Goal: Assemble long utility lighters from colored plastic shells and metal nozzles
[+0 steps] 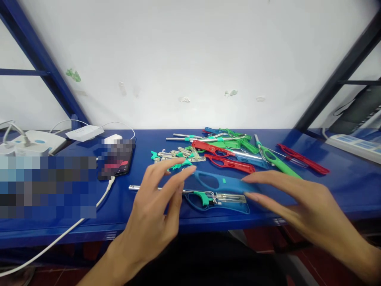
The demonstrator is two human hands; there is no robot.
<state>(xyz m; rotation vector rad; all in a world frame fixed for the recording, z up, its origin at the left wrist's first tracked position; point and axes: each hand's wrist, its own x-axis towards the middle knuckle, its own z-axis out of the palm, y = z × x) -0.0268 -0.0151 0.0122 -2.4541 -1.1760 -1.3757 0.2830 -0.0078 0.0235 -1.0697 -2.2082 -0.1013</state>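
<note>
A blue lighter casing half [235,185], with a finger loop at its front, is held level just above the table. My right hand [300,202] pinches its rear end between thumb and fingers. At its front end the fingertips of my left hand [157,202] are closed on it. Right below lies the matching blue casing half [226,208], open side up. Inside sit a teal trigger [203,198], white wires and a clear fuel tank [231,198]. A metal lighter tube [135,187] sticks out to the left, partly behind my left hand.
Behind are red casing halves [230,163], a green lighter casing [281,163], metal tubes and several clear tanks with teal triggers [196,159]. A phone [126,161] with a white cable [98,206] lies left. Power strips [354,147] stand at the sides; a white wall [190,59] rises behind.
</note>
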